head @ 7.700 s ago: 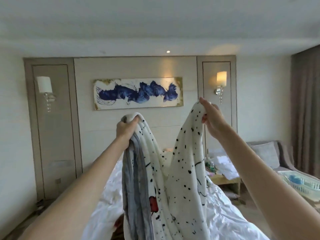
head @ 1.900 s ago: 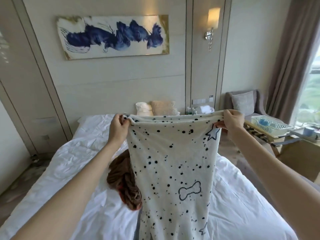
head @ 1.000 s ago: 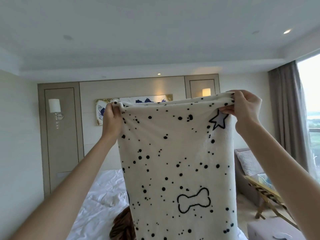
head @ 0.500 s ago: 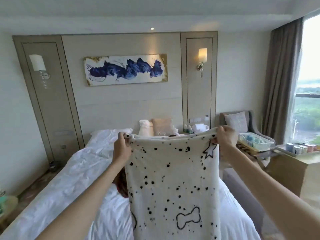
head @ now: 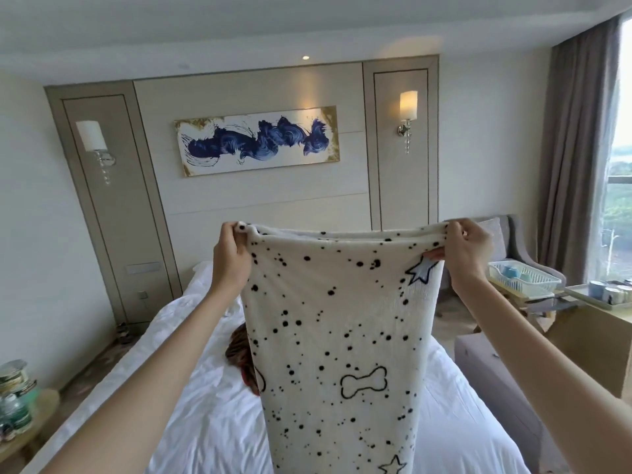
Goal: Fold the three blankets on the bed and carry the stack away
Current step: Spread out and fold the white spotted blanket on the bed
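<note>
A white blanket (head: 342,323) with black spots, stars and a bone outline hangs doubled in front of me above the bed (head: 205,415). My left hand (head: 229,254) pinches its top left corner and my right hand (head: 468,249) pinches its top right corner, both arms stretched forward at chest height. Behind the hanging cloth a brown blanket (head: 241,354) lies bunched on the white bedding, mostly hidden. A third blanket is not visible.
A grey bench (head: 496,364) stands along the bed's right side. Beyond it are a wooden table (head: 588,333) with cups, a white basket (head: 523,278) and a grey armchair (head: 513,241). A low side table with jars (head: 17,408) sits at the left.
Over the last second my hands came down from above head height to chest height with the spotted blanket still stretched between them. The view tilted down toward the bed.
</note>
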